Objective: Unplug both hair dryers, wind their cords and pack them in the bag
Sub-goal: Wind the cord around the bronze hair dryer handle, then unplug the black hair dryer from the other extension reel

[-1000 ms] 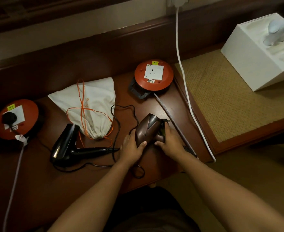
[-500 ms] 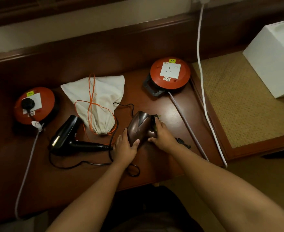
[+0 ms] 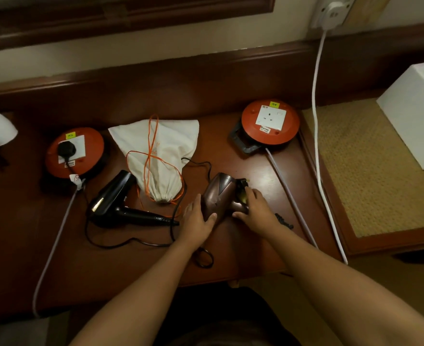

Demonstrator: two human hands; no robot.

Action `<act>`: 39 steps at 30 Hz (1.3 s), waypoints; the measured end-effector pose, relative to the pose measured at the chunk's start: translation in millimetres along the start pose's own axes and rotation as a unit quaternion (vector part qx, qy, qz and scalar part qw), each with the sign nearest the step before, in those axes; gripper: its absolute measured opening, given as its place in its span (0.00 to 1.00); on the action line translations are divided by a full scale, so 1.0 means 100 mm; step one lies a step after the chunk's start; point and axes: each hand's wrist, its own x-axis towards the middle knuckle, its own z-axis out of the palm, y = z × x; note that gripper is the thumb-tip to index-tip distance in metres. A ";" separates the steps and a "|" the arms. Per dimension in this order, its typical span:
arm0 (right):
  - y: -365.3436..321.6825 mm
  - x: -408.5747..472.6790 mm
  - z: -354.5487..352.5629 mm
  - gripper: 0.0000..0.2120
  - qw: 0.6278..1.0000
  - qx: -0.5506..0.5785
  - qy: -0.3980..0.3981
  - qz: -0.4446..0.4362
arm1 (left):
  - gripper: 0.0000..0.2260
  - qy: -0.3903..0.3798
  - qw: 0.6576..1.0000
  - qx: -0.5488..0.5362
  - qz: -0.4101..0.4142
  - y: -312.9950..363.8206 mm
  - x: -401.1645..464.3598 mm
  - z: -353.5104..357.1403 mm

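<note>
Head view: both hands, left (image 3: 198, 218) and right (image 3: 257, 208), clamped around brown hair dryer (image 3: 218, 194) on counter (image 3: 131, 268); black dryer (image 3: 116, 201) beside bag (image 3: 159, 156).

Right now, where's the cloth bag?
In the head view, the cloth bag lies on the table's left-centre, between the left reel and the brown dryer.

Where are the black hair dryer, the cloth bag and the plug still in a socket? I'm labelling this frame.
black hair dryer (image 3: 113, 196): head view, on its barrel.
cloth bag (image 3: 164, 151): head view, on the white fabric's middle.
black plug (image 3: 66, 149): head view, on its body, in the left orange reel's socket.
</note>
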 end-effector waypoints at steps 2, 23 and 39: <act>-0.01 -0.03 -0.03 0.37 1.000 -0.002 0.017 -0.007 | 0.32 0.001 1.000 -0.005 0.009 0.03 -0.01 -0.07; -1.13 0.15 0.03 0.28 0.986 -0.074 0.013 -0.149 | 0.19 0.125 0.990 -0.054 -0.031 -0.20 -0.15 -1.15; -2.94 0.76 0.83 0.26 0.973 -0.065 -0.007 -0.219 | 0.21 0.169 0.976 -0.103 -0.087 -1.43 0.26 -2.53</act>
